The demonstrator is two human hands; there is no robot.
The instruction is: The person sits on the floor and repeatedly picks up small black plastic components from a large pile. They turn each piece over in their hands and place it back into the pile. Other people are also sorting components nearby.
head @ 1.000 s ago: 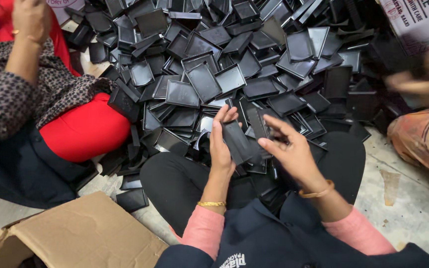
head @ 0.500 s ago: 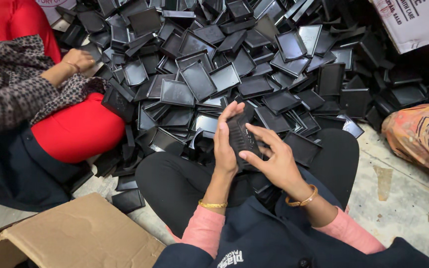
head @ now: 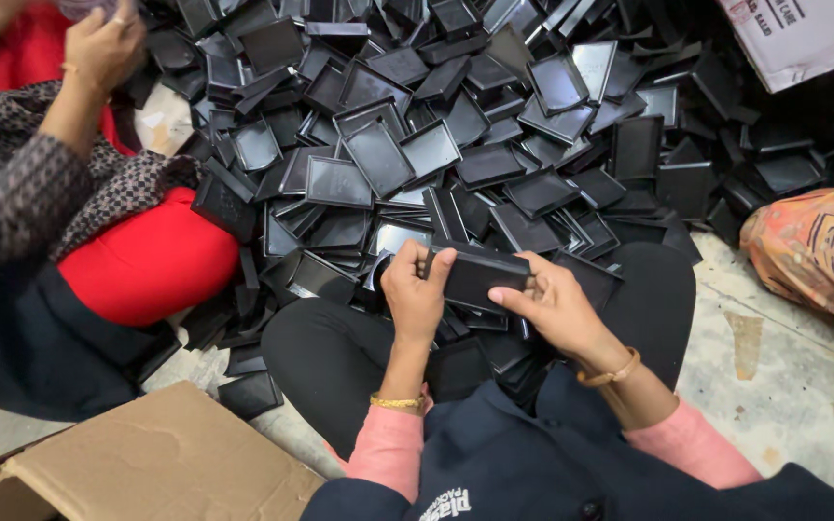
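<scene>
Left hand (head: 415, 294) and right hand (head: 554, 307) pinch opposite ends of a flat black rectangular plastic tray (head: 475, 275). It looks matte, possibly stacked. Below-left of the left hand, the brown cardboard box (head: 147, 463) hides its contents.

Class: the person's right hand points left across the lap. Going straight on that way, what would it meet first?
The right hand would probably meet first the black tray it already touches, then the left hand gripping its other end; depth is unclear.

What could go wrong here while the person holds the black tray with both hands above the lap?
1. The black tray is pinched only at its ends by the left hand and right hand, so it might slip into the lap.
2. The heap of trays lies loose and slanted, so pieces may slide toward the legs.
3. The co-worker's hand works nearby, so reaches could collide.
</scene>
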